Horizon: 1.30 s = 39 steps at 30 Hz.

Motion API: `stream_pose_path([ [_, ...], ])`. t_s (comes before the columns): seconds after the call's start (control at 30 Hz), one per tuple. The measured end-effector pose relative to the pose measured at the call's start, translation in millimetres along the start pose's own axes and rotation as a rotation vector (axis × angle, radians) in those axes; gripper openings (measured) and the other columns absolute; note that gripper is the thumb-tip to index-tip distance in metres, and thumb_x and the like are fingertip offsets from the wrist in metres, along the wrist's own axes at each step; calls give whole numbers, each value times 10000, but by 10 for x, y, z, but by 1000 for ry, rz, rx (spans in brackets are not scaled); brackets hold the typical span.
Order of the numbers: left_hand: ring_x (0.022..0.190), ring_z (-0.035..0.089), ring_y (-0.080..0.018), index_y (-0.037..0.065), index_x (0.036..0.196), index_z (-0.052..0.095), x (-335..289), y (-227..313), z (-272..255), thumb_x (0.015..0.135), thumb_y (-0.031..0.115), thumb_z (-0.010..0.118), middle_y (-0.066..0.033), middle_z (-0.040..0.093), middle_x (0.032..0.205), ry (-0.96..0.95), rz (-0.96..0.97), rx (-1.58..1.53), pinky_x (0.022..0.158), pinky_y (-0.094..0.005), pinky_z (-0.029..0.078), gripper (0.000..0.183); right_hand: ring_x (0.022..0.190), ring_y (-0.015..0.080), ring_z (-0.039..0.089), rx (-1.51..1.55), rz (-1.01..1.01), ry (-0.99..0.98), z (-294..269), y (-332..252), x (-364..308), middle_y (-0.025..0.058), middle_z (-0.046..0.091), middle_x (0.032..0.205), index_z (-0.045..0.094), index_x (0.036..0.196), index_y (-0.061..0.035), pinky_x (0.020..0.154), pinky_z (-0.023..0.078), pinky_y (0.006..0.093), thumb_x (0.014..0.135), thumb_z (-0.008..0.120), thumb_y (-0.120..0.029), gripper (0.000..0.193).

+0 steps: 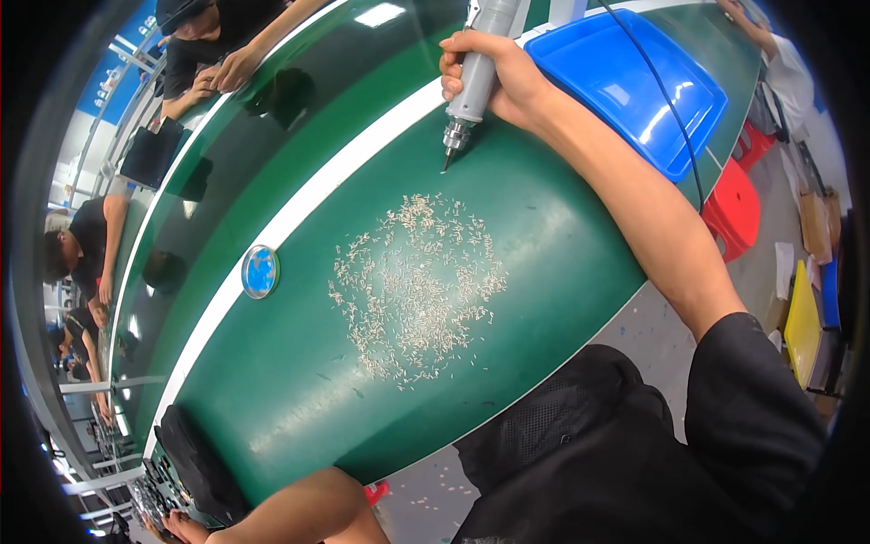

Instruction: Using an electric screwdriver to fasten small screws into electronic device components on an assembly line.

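Gripped in my right hand is a grey electric screwdriver, held at the far side of the green tabletop. Its thin bit points down near the tabletop; whether a piece sits on the tip is too small to tell. Just nearer to me, many tiny pale, screw-like pieces lie scattered in a rough round patch. My left arm bends out to the lower left. At its end, my left hand is small and partly cut off beside a cluster of small shiny things, its fingers unclear.
A round clear dish with blue contents stands left of the patch, by a white strip. A blue tray lies right of my right hand, a dark cable crossing it. Red stools stand beyond the table edge. Other people sit across.
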<state>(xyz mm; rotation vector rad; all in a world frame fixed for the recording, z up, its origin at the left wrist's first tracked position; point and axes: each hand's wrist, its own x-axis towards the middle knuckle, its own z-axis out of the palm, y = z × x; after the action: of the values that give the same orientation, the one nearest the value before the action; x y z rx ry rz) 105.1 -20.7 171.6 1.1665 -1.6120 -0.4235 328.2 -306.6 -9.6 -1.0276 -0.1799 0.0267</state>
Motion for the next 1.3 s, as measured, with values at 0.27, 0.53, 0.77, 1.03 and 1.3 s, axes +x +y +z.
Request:
stream_pose_path([
  [0.27, 644, 668, -340, -114, 775, 614, -91, -6, 103, 684, 16, 573, -238, 635, 698, 49, 32, 86, 697, -424, 587, 164, 602, 161, 529, -11, 23, 27, 71, 13, -18, 53, 495, 661, 507, 754, -55, 674, 460, 340, 831, 633, -175, 190],
  [0.53, 638, 669, -347, -106, 769, 618, -60, 49, 139, 681, 33, 584, -249, 637, 698, 83, -44, 107, 677, -424, 590, 168, 601, 166, 535, -9, 29, 42, 62, 26, -23, 57, 502, 658, 521, 757, -46, 681, 471, 342, 828, 629, -173, 181],
  [0.77, 648, 670, -361, -113, 764, 616, -24, -65, 21, 686, 11, 578, -260, 637, 706, -22, -25, -7, 677, -419, 588, 151, 615, 167, 544, -18, 46, 54, 17, 33, -18, 57, 507, 659, 530, 755, -38, 693, 479, 340, 831, 621, -178, 184],
  [1.03, 755, 676, -404, -135, 816, 628, -91, -147, -19, 624, 48, 628, -294, 648, 774, -71, -169, -19, 769, -463, 571, 265, 603, 213, 568, 105, 95, 43, -70, 117, 34, 77, 536, 676, 547, 789, -36, 641, 495, 350, 815, 619, -168, 153],
  [1.3, 834, 678, -412, -151, 860, 635, -141, -382, -241, 622, 90, 608, -301, 663, 859, -127, -293, -44, 879, -440, 541, 341, 593, 216, 556, 70, 40, -17, -17, 70, 15, 82, 533, 646, 558, 751, -36, 624, 476, 346, 801, 622, -200, 183],
])
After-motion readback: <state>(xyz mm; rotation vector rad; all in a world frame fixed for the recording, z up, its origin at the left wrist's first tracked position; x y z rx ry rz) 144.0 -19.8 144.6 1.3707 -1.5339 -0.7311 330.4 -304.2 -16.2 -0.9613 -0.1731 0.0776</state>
